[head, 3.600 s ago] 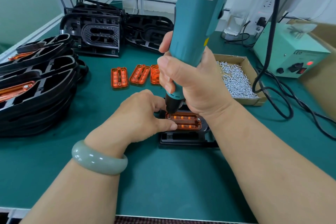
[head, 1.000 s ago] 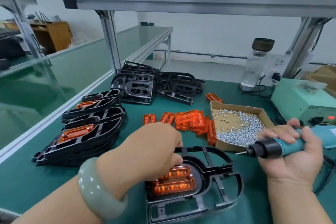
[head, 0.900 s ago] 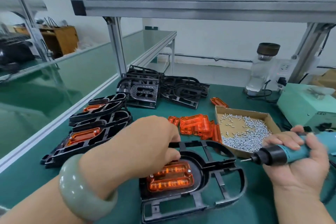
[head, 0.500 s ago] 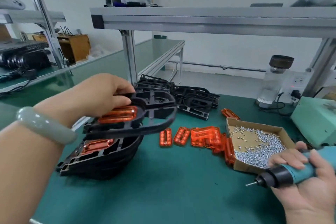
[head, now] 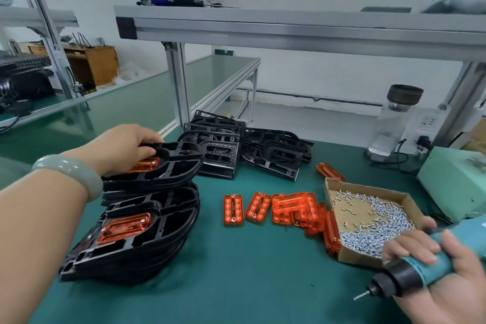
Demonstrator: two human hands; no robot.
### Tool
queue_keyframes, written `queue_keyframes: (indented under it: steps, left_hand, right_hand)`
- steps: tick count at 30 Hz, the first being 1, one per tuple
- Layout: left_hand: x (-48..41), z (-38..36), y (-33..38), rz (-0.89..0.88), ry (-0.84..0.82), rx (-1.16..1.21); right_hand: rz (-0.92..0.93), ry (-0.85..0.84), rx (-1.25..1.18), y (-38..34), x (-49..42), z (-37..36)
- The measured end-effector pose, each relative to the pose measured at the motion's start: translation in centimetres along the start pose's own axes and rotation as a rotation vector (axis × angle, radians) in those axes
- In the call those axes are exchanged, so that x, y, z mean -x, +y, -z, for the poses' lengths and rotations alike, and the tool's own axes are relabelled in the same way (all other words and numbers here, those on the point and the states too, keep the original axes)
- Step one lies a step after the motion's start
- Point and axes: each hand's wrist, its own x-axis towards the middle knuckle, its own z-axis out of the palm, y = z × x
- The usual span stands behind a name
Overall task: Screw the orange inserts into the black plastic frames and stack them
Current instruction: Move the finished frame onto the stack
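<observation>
Lying singly on the green tabletop [head: 236,271] are two orange inserts [head: 233,209]; the heap [head: 294,208] beside them overlaps too much to count. One cardboard box [head: 355,256] holds loose screws [head: 373,231]. The left hand [head: 123,148] has its grip clamped on a black frame [head: 178,163] with its insert fitted, atop the stack [head: 157,234]. The right hand [head: 452,287] is wrapped round the screwdriver [head: 413,271].

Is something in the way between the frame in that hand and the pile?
No, nothing visible. The left hand holds the black frame right above the pile of frames; whether they already touch is unclear.
</observation>
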Motion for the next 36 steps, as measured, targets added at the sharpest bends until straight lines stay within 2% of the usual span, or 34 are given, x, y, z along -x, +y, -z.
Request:
queue_keyframes:
  steps: [8,15,18,19,21,22,26,31,36]
  left_hand:
    - [-0.3,-1.8,0.3,0.059,0.043,0.132]
    - [-0.2,-1.8,1.3,0.119,-0.014,0.070]
    - [-0.2,-1.8,1.7,0.141,-0.017,0.058]
    - [-0.2,-1.7,1.7,0.153,-0.015,0.061]
    - [-0.3,-1.7,1.8,0.175,-0.010,0.088]
    - [-0.4,-1.6,1.9,0.183,-0.006,0.101]
    - [-0.5,-1.6,2.0,0.208,0.014,0.125]
    - [-0.4,-2.0,1.9,0.226,0.037,0.107]
    - [-0.5,-2.0,2.1,0.254,0.070,0.135]
  right_hand:
    - [0.004,-0.047,-0.059,0.6,-0.2,0.0]
    - [0.040,0.002,-0.044,-0.3,-0.3,0.4]
    - [0.076,0.027,-0.125,-0.3,-0.5,-0.3]
    - [0.163,0.075,-0.095,-0.3,-0.4,-0.6]
    - [0.364,0.321,0.116,-0.2,-0.4,-1.4]
    - [0.409,0.354,0.155,-0.1,-0.3,-1.8]
    - [0.423,0.350,0.052,0.2,-0.3,-1.7]
    - [0.413,0.371,0.200,0.6,-0.4,-2.6]
    - [0.400,0.407,0.245,0.9,-0.4,-2.8]
